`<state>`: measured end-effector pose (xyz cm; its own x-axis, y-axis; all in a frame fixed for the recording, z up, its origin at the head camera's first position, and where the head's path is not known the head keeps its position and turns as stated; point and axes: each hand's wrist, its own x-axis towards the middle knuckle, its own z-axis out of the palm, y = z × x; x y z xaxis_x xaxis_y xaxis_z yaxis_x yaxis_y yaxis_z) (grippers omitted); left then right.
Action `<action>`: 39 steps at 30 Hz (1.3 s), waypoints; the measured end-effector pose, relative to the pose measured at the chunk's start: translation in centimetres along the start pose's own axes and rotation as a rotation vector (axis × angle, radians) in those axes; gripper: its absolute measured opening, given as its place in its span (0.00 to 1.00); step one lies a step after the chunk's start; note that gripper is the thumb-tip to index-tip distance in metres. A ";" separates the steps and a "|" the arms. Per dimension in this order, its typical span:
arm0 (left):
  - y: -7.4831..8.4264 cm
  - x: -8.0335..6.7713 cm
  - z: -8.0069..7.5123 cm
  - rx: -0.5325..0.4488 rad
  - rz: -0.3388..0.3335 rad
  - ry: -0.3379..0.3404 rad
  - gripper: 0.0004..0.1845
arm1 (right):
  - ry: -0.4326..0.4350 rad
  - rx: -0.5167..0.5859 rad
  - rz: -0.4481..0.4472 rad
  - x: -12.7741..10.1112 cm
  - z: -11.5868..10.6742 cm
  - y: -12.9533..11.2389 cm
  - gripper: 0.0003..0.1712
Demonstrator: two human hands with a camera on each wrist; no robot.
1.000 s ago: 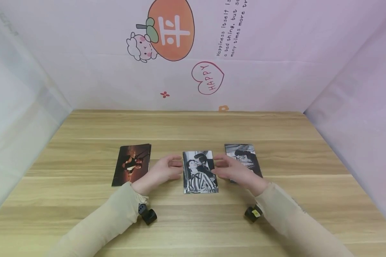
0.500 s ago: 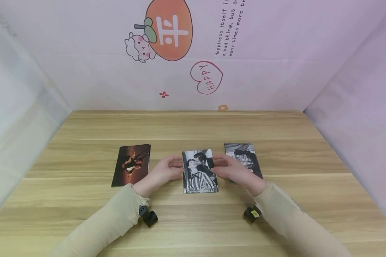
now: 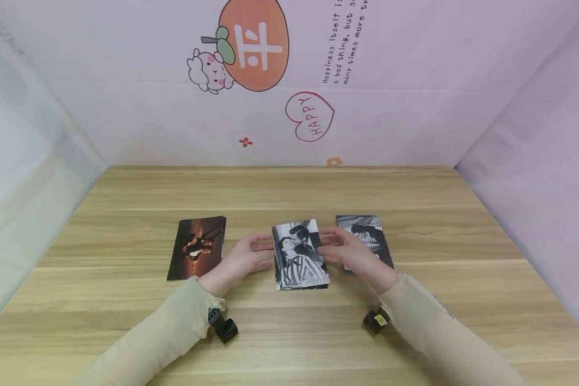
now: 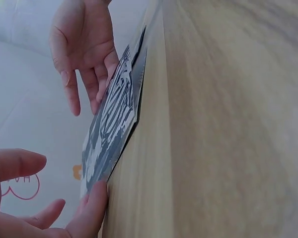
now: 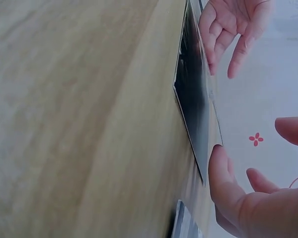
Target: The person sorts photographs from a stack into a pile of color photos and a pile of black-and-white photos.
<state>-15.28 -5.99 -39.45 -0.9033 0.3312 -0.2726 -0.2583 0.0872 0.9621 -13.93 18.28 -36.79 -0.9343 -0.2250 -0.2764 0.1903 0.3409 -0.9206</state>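
Note:
A black-and-white photo card (image 3: 300, 254), showing a couple, lies in the middle of the table between both hands. Its far edge is raised and its near edge sits slightly askew over another card (image 4: 140, 84) beneath. My left hand (image 3: 245, 257) touches the card's left edge with its fingertips, thumb apart from it. On the opposite side, fingertips of my right hand (image 3: 351, 256) are at the right edge. In the left wrist view, the upper card slants away from the lower one. Fingers of both hands are loosely extended, not wrapped round the card.
Left of the hands lies a small stack of dark reddish-brown cards (image 3: 198, 247). Another black-and-white card (image 3: 369, 238) lies to the right, partly behind the right hand. The wooden table (image 3: 289, 343) ends at a printed white cloth backdrop (image 3: 395, 123).
The middle top card's far edge has risen and the card has turned slightly, uncovering a strip of the card below at its near edge. Both hands have barely moved.

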 end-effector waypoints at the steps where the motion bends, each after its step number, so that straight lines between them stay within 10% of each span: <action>1: 0.1 0.0 0.0 -0.005 0.001 0.010 0.26 | 0.002 0.006 -0.001 0.0 0.0 0.1 0.32; 24: 0.2 0.3 2.0 0.047 0.045 0.078 0.34 | 0.051 0.013 -0.009 0.0 -0.6 0.6 0.32; 39: 1.1 1.3 4.9 0.133 0.099 -0.002 0.33 | 0.173 -0.040 -0.020 -0.6 -3.6 1.8 0.33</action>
<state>-15.07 -0.88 -38.76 -0.9214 0.3461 -0.1766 -0.1203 0.1780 0.9766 -14.14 22.35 -37.25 -0.9765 -0.0725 -0.2031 0.1621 0.3746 -0.9129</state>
